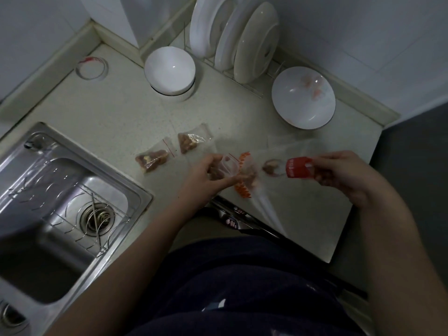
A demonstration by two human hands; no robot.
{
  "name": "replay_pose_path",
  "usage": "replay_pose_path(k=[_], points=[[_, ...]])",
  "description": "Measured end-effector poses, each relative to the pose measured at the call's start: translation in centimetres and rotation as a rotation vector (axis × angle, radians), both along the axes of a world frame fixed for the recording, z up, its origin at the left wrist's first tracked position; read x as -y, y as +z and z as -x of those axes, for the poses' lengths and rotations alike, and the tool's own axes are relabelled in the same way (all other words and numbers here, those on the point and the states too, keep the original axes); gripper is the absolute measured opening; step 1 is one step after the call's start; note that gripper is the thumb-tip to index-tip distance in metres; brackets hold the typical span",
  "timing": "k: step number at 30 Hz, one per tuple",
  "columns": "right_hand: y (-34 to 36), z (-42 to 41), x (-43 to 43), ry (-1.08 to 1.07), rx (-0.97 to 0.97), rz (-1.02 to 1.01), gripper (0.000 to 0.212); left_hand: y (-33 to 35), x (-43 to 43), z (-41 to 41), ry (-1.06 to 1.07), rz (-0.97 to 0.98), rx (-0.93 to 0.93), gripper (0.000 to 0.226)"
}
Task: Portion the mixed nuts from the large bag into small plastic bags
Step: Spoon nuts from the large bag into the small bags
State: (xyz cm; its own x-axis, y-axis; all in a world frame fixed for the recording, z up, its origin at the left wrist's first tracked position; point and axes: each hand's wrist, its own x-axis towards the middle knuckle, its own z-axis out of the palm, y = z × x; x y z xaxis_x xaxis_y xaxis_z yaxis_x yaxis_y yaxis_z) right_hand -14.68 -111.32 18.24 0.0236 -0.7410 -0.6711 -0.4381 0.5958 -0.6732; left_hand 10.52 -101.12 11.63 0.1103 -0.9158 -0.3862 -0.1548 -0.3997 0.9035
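My left hand (206, 177) holds a small clear plastic bag (229, 166) open at its mouth, just above the counter's front edge. My right hand (339, 173) pinches the red-printed end of the large clear bag (299, 169), tilted toward the small bag. A few nuts (269, 168) show inside the large bag, and more nuts gather near its orange-printed part (243, 175) by the small bag. Two filled small bags lie on the counter to the left: one (151, 160) nearer the sink, one (191, 141) behind it.
A steel sink (60, 204) with a wire rack takes up the left. A white bowl (169, 69) and a wider bowl (303, 98) stand at the back beside a plate rack (237, 37). The counter (303, 214) ends close on the right.
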Motion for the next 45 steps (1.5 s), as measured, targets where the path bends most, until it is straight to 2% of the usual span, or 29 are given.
replay_pose_path(k=[11, 21, 29, 38, 45], points=[[2.6, 0.5, 0.2, -0.106, 0.112, 0.161, 0.020, 0.7, 0.0, 0.5, -0.025, 0.029, -0.005, 0.043], [3.6, -2.2, -0.7, -0.069, 0.158, 0.224, 0.022, 1.4, -0.4, 0.5, -0.013, 0.044, -0.049, 0.047], [5.1, -5.3, -2.3, 0.138, 0.190, 0.347, 0.026, 2.2, -0.4, 0.5, 0.029, 0.077, -0.042, 0.046], [5.9, -7.1, -3.4, 0.407, -0.041, 0.665, 0.024, 2.4, -0.4, 0.4, 0.114, 0.106, -0.031, 0.042], [6.8, -7.7, -4.0, 0.680, -0.237, 1.063, 0.019, 2.4, -0.3, 0.4, 0.140, 0.125, -0.051, 0.044]])
